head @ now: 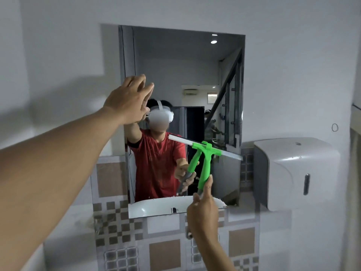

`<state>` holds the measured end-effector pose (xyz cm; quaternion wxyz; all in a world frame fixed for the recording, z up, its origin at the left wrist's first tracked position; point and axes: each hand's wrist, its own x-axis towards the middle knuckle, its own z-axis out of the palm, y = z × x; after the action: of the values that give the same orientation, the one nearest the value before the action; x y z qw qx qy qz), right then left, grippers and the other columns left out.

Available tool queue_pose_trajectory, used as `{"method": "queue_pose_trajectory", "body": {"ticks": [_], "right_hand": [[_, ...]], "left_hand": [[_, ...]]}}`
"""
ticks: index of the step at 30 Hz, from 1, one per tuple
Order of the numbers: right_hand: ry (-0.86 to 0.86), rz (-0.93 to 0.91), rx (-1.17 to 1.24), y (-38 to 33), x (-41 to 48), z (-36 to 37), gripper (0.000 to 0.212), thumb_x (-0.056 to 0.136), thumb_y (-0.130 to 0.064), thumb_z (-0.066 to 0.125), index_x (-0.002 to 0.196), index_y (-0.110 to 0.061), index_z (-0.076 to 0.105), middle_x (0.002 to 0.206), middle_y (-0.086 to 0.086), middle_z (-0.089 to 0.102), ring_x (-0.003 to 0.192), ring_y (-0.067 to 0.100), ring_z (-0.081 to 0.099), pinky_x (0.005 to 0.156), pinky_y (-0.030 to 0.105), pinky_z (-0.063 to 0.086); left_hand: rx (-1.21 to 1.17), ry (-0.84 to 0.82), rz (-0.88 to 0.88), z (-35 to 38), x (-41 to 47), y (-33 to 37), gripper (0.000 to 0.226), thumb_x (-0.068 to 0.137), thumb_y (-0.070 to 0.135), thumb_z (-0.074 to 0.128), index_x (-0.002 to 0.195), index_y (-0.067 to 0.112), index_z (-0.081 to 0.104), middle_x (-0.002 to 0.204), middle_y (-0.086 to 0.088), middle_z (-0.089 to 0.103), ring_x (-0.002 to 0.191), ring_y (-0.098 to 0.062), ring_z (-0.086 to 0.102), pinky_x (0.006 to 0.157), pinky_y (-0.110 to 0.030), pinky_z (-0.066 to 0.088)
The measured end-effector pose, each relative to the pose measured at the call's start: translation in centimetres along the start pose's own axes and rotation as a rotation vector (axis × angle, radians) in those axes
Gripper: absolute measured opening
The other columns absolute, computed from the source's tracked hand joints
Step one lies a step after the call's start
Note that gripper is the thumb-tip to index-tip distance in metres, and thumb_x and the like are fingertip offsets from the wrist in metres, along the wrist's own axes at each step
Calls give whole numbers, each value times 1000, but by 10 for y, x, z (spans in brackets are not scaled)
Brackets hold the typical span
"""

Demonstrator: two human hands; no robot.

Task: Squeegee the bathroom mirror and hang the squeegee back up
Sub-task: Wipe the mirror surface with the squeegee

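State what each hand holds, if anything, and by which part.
The right hand holds the green squeegee by the lower end of its handle. The left hand holds nothing, open at the mirror.

Bare forearms (pixel 58 157); mirror reflection: red T-shirt (pixel 156 163), white headset (pixel 161 114).

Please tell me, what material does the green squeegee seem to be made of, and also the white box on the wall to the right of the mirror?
The squeegee: its handle looks like moulded plastic, uniformly bright green with a slight sheen; the pale blade strip may be rubber or plastic, unclear here. The white box: probably glossy hard plastic, given its smooth rounded shell and soft highlights.
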<state>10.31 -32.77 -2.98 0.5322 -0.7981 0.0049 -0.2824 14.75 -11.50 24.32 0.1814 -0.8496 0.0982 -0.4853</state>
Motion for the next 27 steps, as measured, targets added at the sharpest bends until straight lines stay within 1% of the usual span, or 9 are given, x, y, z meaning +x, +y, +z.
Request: {"method": "queue_pose_trajectory", "body": {"ticks": [4,7,11,13,15,17,21,24,27], "right_hand": [[34,18,270,-30,-20,49,80,102,-14,43,152,-38,-16,89,2,61,78,20,62,66,44,56],[48,2,350,-56,-25,71,77,103,-19,42,155,-29,-14,98,1,63,85,14,61,70,32,53],[-46,-136,265,-71,-31,79,92,103,-13,42,133,-56,-34,106,0,58,80,8,56,67,27,50],[-46,-213,137,-63,-31,77,99,103,-14,42,126,-60,-42,103,1,57,72,8,54,61,29,53],[-53,-301,-40,-50,-31,74,94,102,-15,44,141,-49,-35,109,5,58,63,10,53,53,30,53],[-113,-430,-269,-36,-32,67,94,96,-7,49,152,-37,-20,131,12,55,62,14,57,47,28,50],[-272,-549,-596,-21,-26,38,92,89,2,44,156,-35,-8,153,13,37,85,26,66,60,34,54],[-191,-667,-701,-11,-7,14,89,86,1,52,157,-34,11,140,18,52,77,28,68,46,32,46],[-166,-763,-873,-7,17,-10,88,79,0,61,153,-33,29,121,19,63,71,32,69,40,35,49]], "left_hand": [[-21,-4,-19,-3,0,1,75,86,33,69,153,18,37,157,-13,33,141,-40,31,92,-56,56],[-51,-11,-33,-5,0,1,76,87,37,69,155,22,37,160,-9,31,143,-37,29,93,-56,56],[-67,-14,-51,-9,1,-1,77,86,40,71,155,25,39,160,-6,31,145,-34,28,91,-57,56],[-71,-18,-51,-10,1,-2,78,86,40,73,154,25,40,159,-5,33,144,-33,30,89,-57,55],[-79,-14,-49,-10,2,-2,78,85,40,74,153,25,41,158,-5,34,142,-33,31,88,-57,55],[-86,-6,-50,-9,1,-2,77,85,40,74,153,25,41,158,-5,33,142,-33,31,89,-57,55],[-72,-6,-52,-6,1,-1,78,86,41,72,154,25,38,160,-5,30,143,-34,29,90,-58,56],[-61,0,-44,-5,0,-1,79,86,43,72,155,24,37,161,-6,29,144,-34,28,91,-59,56],[-67,12,-46,-4,-1,2,79,87,41,72,155,22,36,163,-8,28,146,-35,26,94,-58,54]]}}
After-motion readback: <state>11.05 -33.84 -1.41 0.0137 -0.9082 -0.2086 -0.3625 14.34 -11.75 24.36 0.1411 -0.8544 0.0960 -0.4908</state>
